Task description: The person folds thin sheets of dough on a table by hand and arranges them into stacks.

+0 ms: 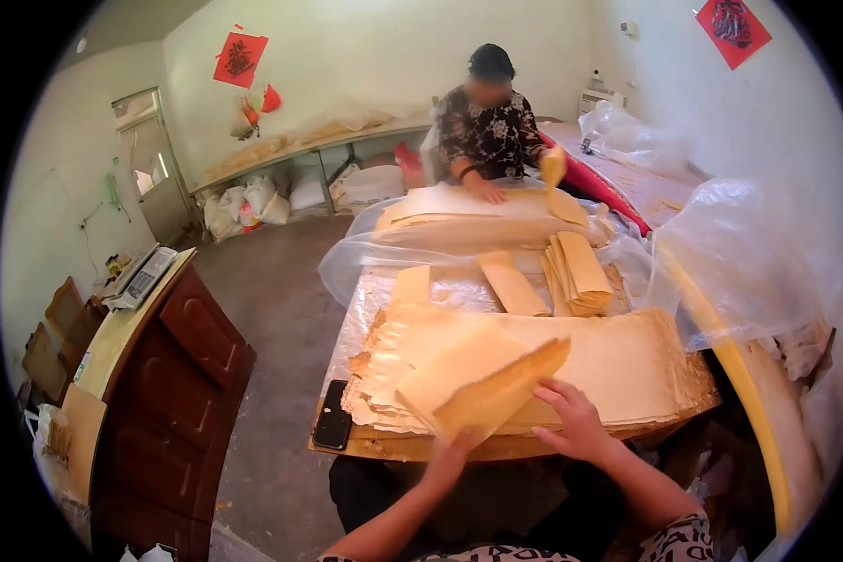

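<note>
My left hand (451,453) grips the near corner of a folded tan sheet (499,393), thin and brittle-looking like flatbread. The sheet is tilted, its browner fold rising toward the right. Fingers apart, my right hand (574,420) is beside the sheet's right edge; whether the fingertips touch it, I cannot tell. Beneath is a wide stack of the same sheets (618,365) with ragged, crumbly edges. Another pale sheet (464,351) lies at an angle on that stack, partly covered by the held one.
Folded bundles (583,270) and a single folded piece (513,281) lie beyond the stack. A phone (333,414) is at the table's left corner. Across the table, a person (490,133) handles similar sheets. Clear plastic film (737,260) bulges at right. A wooden cabinet (175,379) stands left.
</note>
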`<state>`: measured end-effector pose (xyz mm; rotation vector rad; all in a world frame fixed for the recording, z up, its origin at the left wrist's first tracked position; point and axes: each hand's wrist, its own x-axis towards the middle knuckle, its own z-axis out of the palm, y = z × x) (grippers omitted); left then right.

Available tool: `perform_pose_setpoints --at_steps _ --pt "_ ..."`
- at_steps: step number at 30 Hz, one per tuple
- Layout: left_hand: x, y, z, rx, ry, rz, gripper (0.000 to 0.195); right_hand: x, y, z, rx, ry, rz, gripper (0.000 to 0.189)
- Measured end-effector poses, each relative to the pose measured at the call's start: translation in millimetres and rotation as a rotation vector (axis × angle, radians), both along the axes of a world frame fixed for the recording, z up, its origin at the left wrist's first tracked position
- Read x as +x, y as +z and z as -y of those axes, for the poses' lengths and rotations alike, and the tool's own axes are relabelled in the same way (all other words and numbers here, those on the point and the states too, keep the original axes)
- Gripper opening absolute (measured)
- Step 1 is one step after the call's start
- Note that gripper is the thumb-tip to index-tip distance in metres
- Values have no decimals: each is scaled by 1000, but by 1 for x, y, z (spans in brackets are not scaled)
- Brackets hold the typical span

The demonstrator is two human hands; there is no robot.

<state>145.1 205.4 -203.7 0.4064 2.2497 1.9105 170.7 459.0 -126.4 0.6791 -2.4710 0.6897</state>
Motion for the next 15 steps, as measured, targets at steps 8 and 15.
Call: perform_pose_setpoints --at_steps 8,15 --pt "-9 -26 16 484 106 39 38 -90 -33 12 572 163 -7 73" --pt "16 10 45 48 509 -315 63 -95 -39 13 637 234 -6 67"
